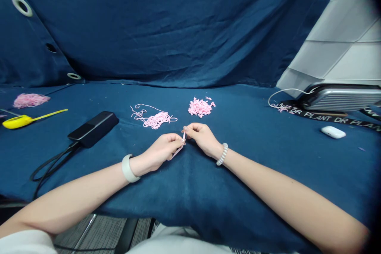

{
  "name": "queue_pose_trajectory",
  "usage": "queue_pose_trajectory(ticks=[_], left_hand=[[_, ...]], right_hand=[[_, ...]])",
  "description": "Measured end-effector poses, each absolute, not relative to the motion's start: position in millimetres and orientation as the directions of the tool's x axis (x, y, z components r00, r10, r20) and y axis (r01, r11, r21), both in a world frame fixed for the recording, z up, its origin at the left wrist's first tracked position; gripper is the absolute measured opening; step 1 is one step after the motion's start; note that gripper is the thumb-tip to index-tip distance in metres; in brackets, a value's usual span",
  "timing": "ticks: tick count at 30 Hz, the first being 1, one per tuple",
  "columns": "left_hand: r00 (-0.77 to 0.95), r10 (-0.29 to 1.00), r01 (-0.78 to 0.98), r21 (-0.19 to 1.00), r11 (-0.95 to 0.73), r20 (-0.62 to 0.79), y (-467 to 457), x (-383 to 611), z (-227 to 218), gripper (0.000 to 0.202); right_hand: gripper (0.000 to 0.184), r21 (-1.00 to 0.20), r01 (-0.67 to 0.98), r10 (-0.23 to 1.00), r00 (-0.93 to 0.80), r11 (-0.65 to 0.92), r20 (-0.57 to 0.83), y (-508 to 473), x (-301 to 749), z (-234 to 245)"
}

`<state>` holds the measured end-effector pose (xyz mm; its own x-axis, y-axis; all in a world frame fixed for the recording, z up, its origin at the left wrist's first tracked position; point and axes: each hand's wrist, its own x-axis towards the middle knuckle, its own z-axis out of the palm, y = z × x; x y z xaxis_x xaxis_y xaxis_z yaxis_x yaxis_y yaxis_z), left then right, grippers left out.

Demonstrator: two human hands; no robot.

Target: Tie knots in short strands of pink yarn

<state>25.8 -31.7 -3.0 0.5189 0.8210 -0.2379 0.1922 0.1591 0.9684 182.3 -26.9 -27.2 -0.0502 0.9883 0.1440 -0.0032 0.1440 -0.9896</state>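
A narrow pink strip [177,152] is stretched between my two hands over the near middle of the table. My left hand [162,152], with a pale bangle at the wrist, pinches it between thumb and fingers, and a tail slants down below. My right hand [201,137], wearing a coiled band, grips the upper end with its fingertips. Whether it is yarn or paper I cannot tell. Beyond the left hand lies a loose tangle of pink thread [156,120]. Past the right hand sits a heap of small pink pieces [200,107].
On the left are a black box-shaped device [94,129] with cables, a yellow tool [20,122] and a pink thread bundle [30,100]. At right lie a white earbud case [333,132], a lettered black strap [324,116] and a ribbed metallic device [345,98]. Blue cloth [166,27] hangs behind.
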Motion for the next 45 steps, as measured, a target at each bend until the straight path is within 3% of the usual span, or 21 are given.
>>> queue_pose_trajectory(ticks=[8, 13, 20, 26, 33, 40, 45], left_hand=[[0.538, 0.815, 0.178, 0.974, 0.141, -0.216, -33.9, 25.0, -2.6, 0.025], [0.550, 0.815, 0.143, 0.982, 0.123, -0.183, -33.5, 24.3, -5.3, 0.026], [0.562, 0.813, 0.134, 0.986, 0.094, -0.154, -33.4, 23.4, -7.2, 0.030], [0.587, 0.788, 0.127, 0.982, 0.139, -0.187, -33.7, 23.4, -4.3, 0.028], [0.590, 0.767, 0.118, 0.966, 0.228, -0.253, -33.2, 24.3, 2.6, 0.022], [0.577, 0.779, 0.172, 0.968, 0.181, -0.247, -31.2, 22.5, -4.0, 0.027], [0.574, 0.786, 0.144, 0.973, 0.181, -0.231, -31.9, 22.5, -3.8, 0.023]], right_hand=[[0.027, -0.982, -0.160, 0.987, -0.109, 0.100, 0.119, -27.8, 182.3, -25.1], [0.038, -0.963, -0.270, 0.965, -0.250, 0.005, 0.075, -23.8, 187.8, -27.6], [0.033, -0.984, -0.176, 0.931, -0.358, 0.004, 0.068, -24.0, 196.5, -24.5], [0.017, -0.987, -0.134, 0.939, -0.321, 0.086, 0.126, -24.4, 194.3, -24.8], [0.025, -0.985, -0.142, 0.950, -0.279, 0.103, 0.140, -24.7, 191.6, -25.4], [0.028, -0.985, -0.137, 0.967, -0.218, 0.101, 0.129, -25.6, 190.7, -25.0], [0.028, -0.960, -0.281, 0.974, -0.215, 0.006, 0.069, -22.6, 192.0, -27.4]])
